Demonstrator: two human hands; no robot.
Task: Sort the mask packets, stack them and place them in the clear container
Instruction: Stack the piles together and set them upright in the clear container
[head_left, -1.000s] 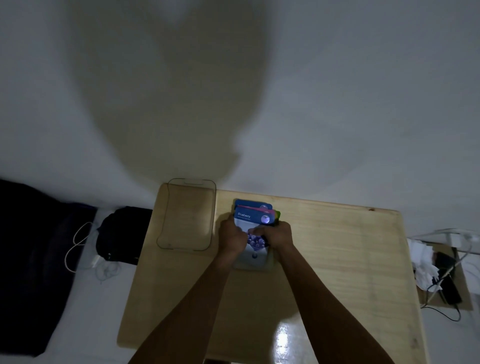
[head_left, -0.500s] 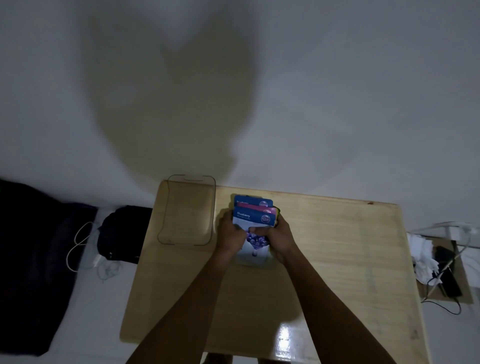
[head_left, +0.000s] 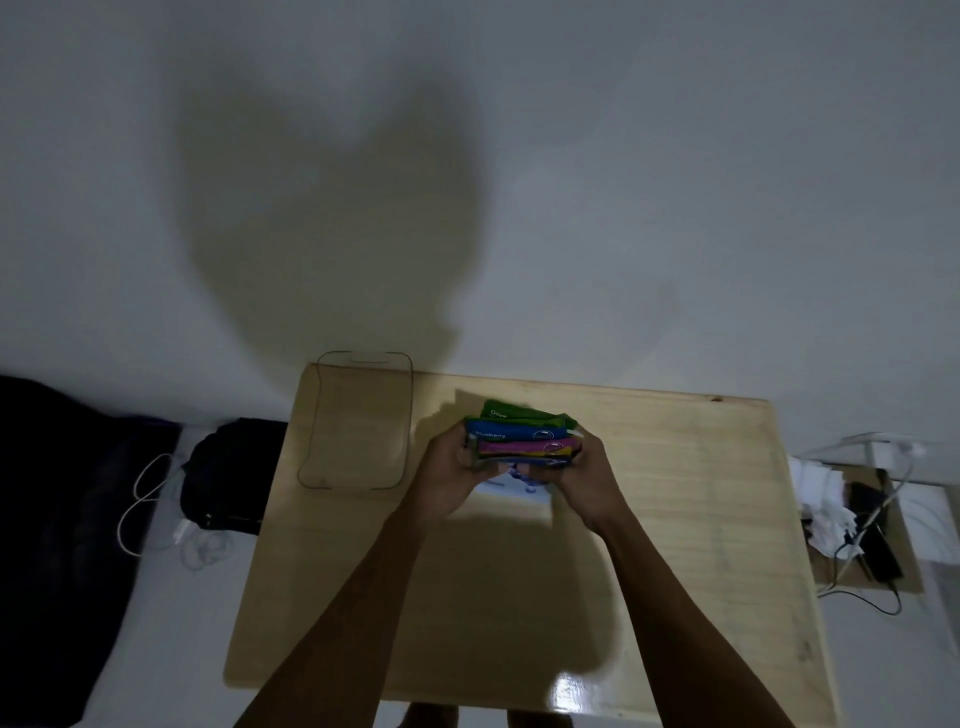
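Observation:
A stack of mask packets (head_left: 522, 436) is held above the middle of the wooden table (head_left: 675, 519), tilted so the top edges show: green "Olive", blue "Blueberry", pink and yellow bands. My left hand (head_left: 449, 473) grips the stack's left side and my right hand (head_left: 584, 478) grips its right side. The white lower part of the front packet shows between my hands. The clear container (head_left: 358, 421) sits empty at the table's far left corner, just left of my left hand.
A white wall rises right behind the table. On the floor to the left lie a black bag (head_left: 228, 473) and a white cable (head_left: 150, 499). To the right are crumpled white paper (head_left: 826, 499) and black cables (head_left: 872, 545).
Both hands have lifted the packet stack off the table and tilted it up, so the green, pink and yellow packet edges now show.

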